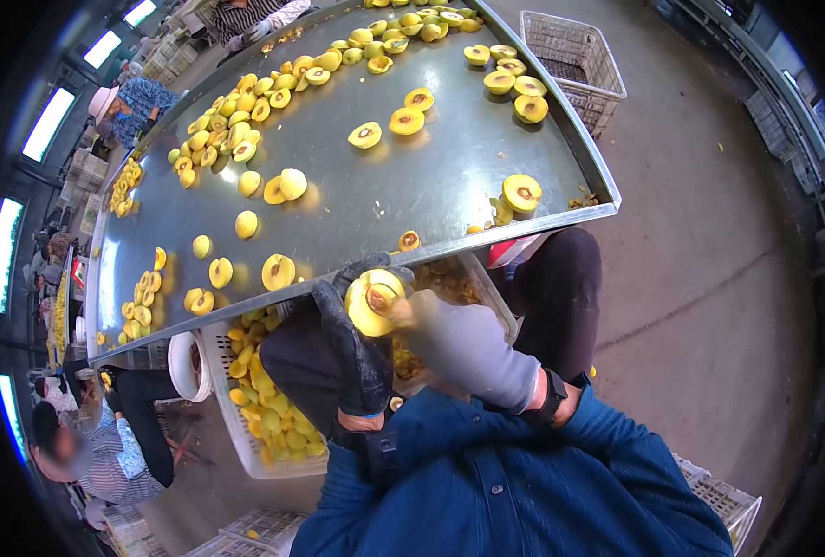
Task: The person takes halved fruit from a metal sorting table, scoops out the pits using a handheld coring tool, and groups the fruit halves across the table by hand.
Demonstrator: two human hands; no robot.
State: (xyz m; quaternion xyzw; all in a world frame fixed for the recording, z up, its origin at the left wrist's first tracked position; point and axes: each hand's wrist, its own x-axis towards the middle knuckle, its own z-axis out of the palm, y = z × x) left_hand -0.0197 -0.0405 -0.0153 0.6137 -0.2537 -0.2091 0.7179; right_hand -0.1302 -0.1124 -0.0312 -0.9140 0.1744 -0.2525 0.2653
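A yellow fruit half (371,299) with its brown centre facing up rests in my left hand (352,339), which wears a dark glove and has its fingers wrapped round the fruit. My right hand (463,339), in a light grey glove, is at the fruit's right side. Its fingertips are blurred, and whatever they hold, if anything, cannot be made out. Both hands are over my lap at the near edge of the metal table (449,186). Just beyond them, a small fruit piece (409,240) lies near the table's edge.
Many cut fruits (245,102) lie across the table. Below its edge, a white crate (236,418) holds yellow pieces, beside a white bucket (189,367). An empty-looking crate (575,65) stands beyond the right edge. Co-workers (120,455) sit at the left; another person's gloved hands show at the far edge.
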